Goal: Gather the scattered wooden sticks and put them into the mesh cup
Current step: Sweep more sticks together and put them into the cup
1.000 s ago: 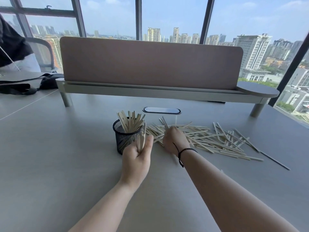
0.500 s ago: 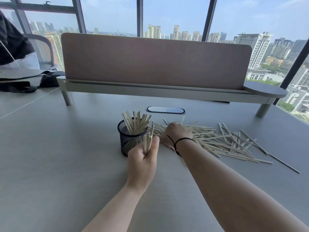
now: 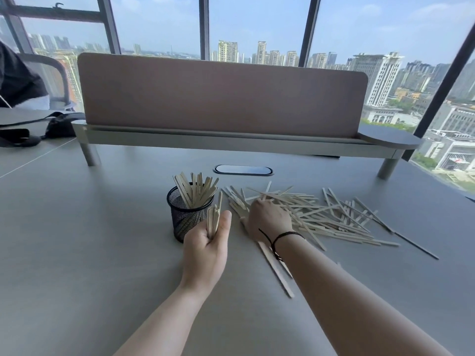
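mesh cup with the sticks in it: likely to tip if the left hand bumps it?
Probably somewhat tippy: the mesh cup is narrow and see-through, so likely light, and its sticks lean and fan above the rim. The left hand holds a bundle right beside it, so a nudge could slide or tip it.

A high-rise office. A wide grey counter (image 3: 77, 253) carries a padded divider screen (image 3: 221, 98) on a raised shelf (image 3: 231, 143), with an oval cable port (image 3: 243, 170) set into the top. Floor-to-ceiling windows (image 3: 257, 21) look over city towers (image 3: 380, 75). A chair (image 3: 55, 73) stands at the neighbouring desk.
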{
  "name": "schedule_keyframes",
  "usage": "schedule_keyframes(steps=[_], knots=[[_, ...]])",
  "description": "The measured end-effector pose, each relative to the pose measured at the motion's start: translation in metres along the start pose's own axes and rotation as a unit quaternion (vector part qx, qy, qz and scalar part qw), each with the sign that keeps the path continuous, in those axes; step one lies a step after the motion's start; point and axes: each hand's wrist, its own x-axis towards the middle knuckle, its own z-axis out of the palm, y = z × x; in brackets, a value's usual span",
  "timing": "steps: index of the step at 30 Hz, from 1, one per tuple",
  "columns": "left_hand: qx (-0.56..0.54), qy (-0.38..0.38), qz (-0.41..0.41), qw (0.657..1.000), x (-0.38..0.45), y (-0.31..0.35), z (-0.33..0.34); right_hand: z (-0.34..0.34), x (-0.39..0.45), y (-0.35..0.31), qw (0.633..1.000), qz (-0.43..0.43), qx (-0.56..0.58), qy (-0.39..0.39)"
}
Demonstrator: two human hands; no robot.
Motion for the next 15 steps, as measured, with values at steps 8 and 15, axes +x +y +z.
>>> schedule_keyframes(steps=[8, 15], knots=[[-0.002, -0.019, -0.009, 1.0, -0.001, 0.003, 0.001, -0.015, -0.018, 0.016, 0.994, 0.006, 0.013, -0.111], [0.007, -0.022, -0.003, 1.0, 0.0, 0.001, 0.003, -0.02, -0.026, 0.025, 0.99, -0.017, 0.009, -0.138]])
